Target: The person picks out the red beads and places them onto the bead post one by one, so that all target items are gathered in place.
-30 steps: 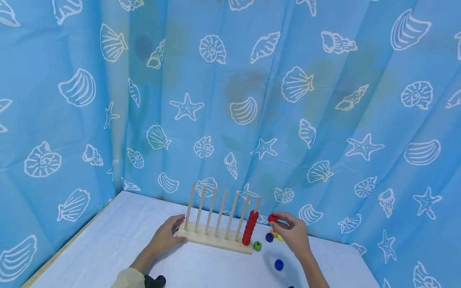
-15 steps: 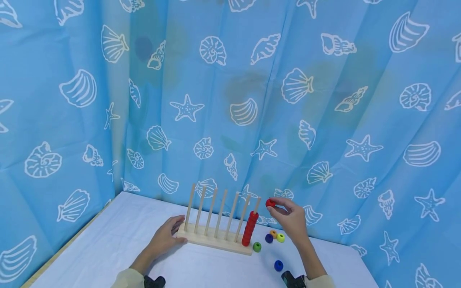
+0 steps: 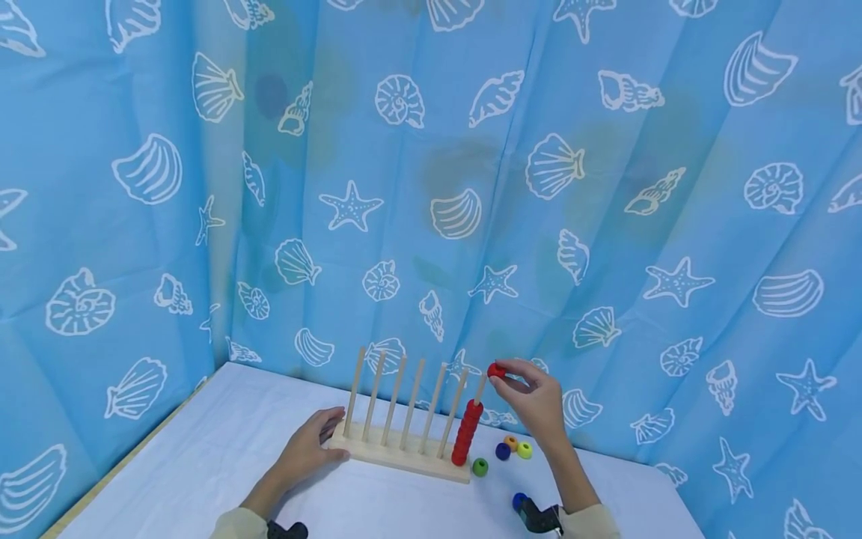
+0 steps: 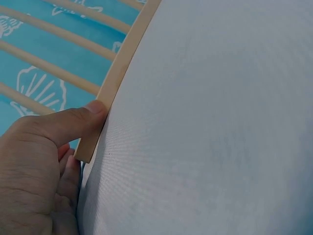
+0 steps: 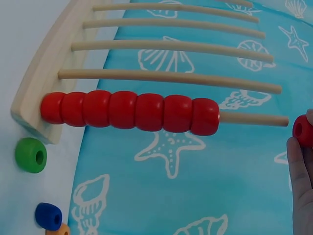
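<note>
A wooden rack [image 3: 397, 454] with several upright pegs stands on the white table. Its rightmost peg [image 3: 480, 389] carries a stack of red beads [image 3: 466, 433] [image 5: 129, 109]. My right hand [image 3: 532, 400] pinches one red bead [image 3: 496, 370] [image 5: 303, 130] just right of that peg's tip. My left hand [image 3: 308, 448] rests against the rack's left end, its thumb [image 4: 73, 123] pressed on the base's edge [image 4: 112, 83].
Loose beads lie right of the rack: green [image 3: 480, 467] [image 5: 30, 154], dark blue [image 3: 502, 451] [image 5: 48, 215], orange [image 3: 512, 442], yellow-green [image 3: 524, 449], and another blue [image 3: 517, 500] by my right wrist. A blue seashell curtain [image 3: 606, 187] closes in the back and sides.
My right hand has lifted the red bead up and to the left, from beside the stack to the tip of the rightmost peg. The left hand has stayed on the rack.
</note>
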Tool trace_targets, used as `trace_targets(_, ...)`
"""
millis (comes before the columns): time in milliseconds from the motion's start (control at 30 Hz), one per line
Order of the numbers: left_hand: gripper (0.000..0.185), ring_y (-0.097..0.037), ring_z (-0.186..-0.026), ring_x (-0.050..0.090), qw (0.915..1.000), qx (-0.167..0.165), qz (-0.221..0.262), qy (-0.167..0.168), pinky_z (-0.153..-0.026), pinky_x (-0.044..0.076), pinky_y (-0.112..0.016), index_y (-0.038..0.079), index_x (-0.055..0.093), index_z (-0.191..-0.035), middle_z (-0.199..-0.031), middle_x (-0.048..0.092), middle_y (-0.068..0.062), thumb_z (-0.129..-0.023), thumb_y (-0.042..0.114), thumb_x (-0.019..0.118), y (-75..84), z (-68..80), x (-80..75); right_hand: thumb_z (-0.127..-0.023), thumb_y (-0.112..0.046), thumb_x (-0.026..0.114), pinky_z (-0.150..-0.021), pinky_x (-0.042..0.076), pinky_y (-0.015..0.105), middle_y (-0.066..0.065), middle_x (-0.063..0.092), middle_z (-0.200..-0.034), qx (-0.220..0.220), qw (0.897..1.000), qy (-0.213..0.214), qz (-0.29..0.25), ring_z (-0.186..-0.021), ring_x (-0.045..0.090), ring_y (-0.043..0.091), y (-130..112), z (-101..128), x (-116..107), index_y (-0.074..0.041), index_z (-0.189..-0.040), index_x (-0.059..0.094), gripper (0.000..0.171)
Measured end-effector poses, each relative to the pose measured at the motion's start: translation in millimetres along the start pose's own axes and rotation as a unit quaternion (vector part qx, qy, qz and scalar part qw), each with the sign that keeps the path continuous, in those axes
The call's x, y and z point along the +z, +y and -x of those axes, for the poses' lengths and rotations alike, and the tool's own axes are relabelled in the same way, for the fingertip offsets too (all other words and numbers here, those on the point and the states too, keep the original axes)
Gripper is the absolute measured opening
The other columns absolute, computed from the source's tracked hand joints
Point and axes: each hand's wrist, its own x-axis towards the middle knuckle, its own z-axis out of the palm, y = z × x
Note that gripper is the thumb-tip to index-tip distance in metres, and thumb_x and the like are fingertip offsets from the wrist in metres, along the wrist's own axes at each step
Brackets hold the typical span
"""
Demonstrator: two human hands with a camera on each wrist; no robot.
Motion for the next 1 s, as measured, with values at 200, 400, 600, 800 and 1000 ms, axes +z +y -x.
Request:
trace_targets(200,0.085,-0.02,-0.115,0.044,1.0,-0.001,0.0,0.005,-0.094,0.039,-0.028,0.013,0.043,-0.125,-0.125,0.045,-0.002,-0.051,0.024,0.082,-4.0,-0.1,0.2,-0.072,-0.027,0.07,-0.072,0.052,0.026,-0.005,0.058,-0.101,-0.002,1.0,0.003,0.021,-0.093,0.059,0.018,0,-4,6,-0.018,-0.105,0.063,0.034)
trace_targets(400,0.083,-0.02,-0.116,0.043,0.9999,-0.011,-0.003,0.003,-0.095,0.038,-0.03,0.014,0.043,-0.125,-0.125,0.045,-0.002,-0.052,0.022,0.082,-1.2,1.4,-0.3,-0.073,-0.026,0.07,-0.072,0.052,0.026,-0.004,0.058,-0.102,-0.006,1.0,0.004,0.022,-0.092,0.059,0.017,2,-6,12,-0.018,-0.105,0.063,0.033)
trace_targets(600,0.082,-0.019,-0.116,0.043,1.0,-0.01,0.002,0.002,-0.095,0.038,-0.029,0.014,0.043,-0.125,-0.125,0.045,-0.001,-0.052,0.023,0.082,-0.6,2.6,0.6,-0.075,-0.011,0.068,-0.074,0.051,0.026,0.012,0.058,-0.102,-0.01,1.0,-0.012,-0.009,-0.092,0.059,0.03,-17,-3,14,-0.007,-0.104,0.062,0.03)
trace_targets(800,0.083,-0.018,-0.115,0.044,0.9999,-0.01,0.003,0.005,-0.094,0.038,-0.025,0.014,0.044,-0.124,-0.123,0.047,0.0,-0.051,0.025,0.082,1.6,2.1,1.2,-0.076,-0.009,0.067,-0.074,0.051,0.025,0.016,0.058,-0.101,-0.013,1.0,-0.019,-0.016,-0.09,0.059,0.032,-24,-4,14,-0.002,-0.104,0.061,0.03)
trace_targets(1000,0.081,-0.018,-0.116,0.044,0.9998,-0.016,-0.007,0.004,-0.094,0.038,-0.027,0.015,0.043,-0.124,-0.124,0.046,0.001,-0.053,0.023,0.081,3.1,0.9,-0.3,-0.075,-0.016,0.068,-0.075,0.051,0.026,0.006,0.059,-0.101,0.006,1.0,-0.026,-0.016,-0.091,0.06,0.022,-6,-10,13,-0.01,-0.105,0.062,0.031)
